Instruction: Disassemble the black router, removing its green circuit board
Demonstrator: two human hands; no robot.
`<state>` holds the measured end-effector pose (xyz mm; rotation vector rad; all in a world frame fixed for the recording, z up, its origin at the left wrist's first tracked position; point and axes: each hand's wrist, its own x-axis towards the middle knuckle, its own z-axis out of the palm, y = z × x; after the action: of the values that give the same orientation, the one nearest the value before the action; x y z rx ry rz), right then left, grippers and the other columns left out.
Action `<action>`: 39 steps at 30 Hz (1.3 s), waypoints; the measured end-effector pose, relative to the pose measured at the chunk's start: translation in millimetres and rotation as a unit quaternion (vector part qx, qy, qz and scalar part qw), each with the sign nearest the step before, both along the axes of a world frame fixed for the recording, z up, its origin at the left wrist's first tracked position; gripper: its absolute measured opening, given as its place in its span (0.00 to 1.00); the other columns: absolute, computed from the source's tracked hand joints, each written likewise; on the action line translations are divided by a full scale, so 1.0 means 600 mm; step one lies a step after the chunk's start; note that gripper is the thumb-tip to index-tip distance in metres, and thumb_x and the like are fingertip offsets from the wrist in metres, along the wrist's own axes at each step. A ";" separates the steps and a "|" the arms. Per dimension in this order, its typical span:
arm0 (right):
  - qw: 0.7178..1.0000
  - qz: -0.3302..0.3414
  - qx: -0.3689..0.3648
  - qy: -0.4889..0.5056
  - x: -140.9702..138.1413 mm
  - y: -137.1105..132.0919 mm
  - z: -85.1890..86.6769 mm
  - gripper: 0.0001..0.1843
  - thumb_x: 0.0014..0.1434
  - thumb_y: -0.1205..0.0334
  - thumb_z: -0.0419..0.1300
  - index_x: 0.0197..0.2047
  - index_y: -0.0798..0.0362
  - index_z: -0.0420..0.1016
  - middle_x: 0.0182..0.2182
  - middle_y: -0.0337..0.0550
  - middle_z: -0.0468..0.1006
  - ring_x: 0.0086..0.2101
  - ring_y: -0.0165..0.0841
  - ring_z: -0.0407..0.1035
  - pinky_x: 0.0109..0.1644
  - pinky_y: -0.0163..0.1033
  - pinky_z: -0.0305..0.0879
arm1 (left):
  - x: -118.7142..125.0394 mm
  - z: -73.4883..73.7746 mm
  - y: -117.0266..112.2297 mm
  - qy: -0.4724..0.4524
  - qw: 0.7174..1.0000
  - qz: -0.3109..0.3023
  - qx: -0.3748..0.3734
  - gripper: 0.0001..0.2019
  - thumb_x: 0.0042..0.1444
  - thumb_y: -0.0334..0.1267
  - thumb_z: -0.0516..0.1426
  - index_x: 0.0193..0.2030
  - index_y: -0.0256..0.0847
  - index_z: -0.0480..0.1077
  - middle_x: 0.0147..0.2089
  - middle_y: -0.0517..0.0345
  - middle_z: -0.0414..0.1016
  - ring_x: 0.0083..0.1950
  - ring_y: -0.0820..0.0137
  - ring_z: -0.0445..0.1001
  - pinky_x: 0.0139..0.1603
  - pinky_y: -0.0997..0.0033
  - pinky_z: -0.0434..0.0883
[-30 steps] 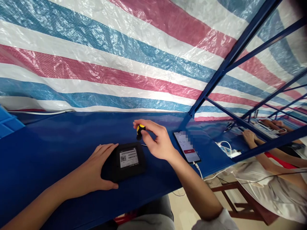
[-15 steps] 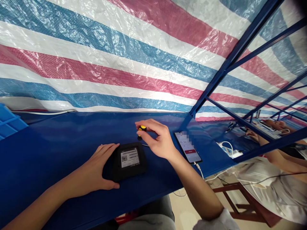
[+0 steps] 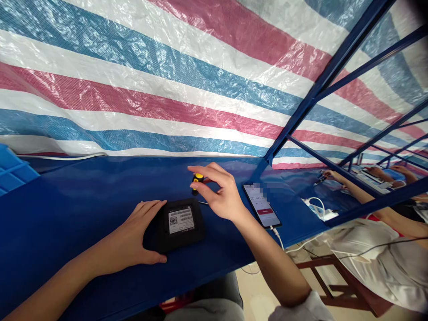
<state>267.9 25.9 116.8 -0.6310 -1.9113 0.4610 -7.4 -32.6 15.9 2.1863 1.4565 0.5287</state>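
Observation:
A black square device [image 3: 184, 238] lies on the blue table, its white label with a QR code facing up. My left hand [image 3: 133, 236] grips its left side, fingers along the far edge and thumb at the near edge. Just beyond the device's far right corner, my right hand [image 3: 220, 191] pinches a stubby screwdriver [image 3: 198, 179] with a yellow and black handle between thumb and index finger. The screwdriver points down, and its tip is too small to make out. A thin pale rod or wire [image 3: 203, 203] shows beneath the right hand.
A phone [image 3: 262, 206] with a white cable lies right of my right arm. Farther right are a white power strip [image 3: 321, 209], blue frame bars [image 3: 297, 116] and co-workers' arms. A blue plastic bin [image 3: 15, 171] stands at the left edge. Striped sheeting hangs behind the table.
My right hand and the screwdriver have shifted only slightly. My left hand and the device stay put. At the far right, a co-worker's hand has moved to a dark object on the bench.

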 end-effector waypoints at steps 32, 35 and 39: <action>1.000 -0.008 -0.001 -0.023 0.003 0.000 -0.008 0.13 0.72 0.59 0.64 0.57 0.48 0.83 0.54 0.50 0.85 0.52 0.40 0.81 0.58 0.46 0.80 | -0.003 0.026 0.008 0.029 0.997 -0.018 -0.066 0.63 0.45 0.59 0.75 0.84 0.48 0.52 0.83 0.41 0.55 0.84 0.35 0.49 0.79 0.34 0.62; 0.994 0.066 -0.079 -0.024 0.008 -0.002 -0.012 0.21 0.75 0.63 0.57 0.67 0.45 0.77 0.60 0.48 0.84 0.55 0.39 0.82 0.60 0.47 0.81 | -0.004 0.025 0.008 0.017 0.998 -0.020 -0.064 0.63 0.44 0.60 0.75 0.84 0.48 0.53 0.83 0.41 0.56 0.84 0.35 0.49 0.80 0.34 0.61; 0.997 0.016 -0.077 0.005 0.008 0.005 -0.018 0.21 0.69 0.60 0.66 0.65 0.42 0.80 0.52 0.44 0.85 0.45 0.35 0.81 0.46 0.39 0.84 | -0.013 0.007 0.007 0.009 0.999 -0.030 -0.043 0.63 0.47 0.58 0.75 0.85 0.52 0.49 0.84 0.41 0.54 0.85 0.33 0.48 0.77 0.32 0.65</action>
<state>272.7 29.2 105.8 -0.6966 -1.8906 0.6346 -15.3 -28.1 19.8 2.1643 1.3924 0.4195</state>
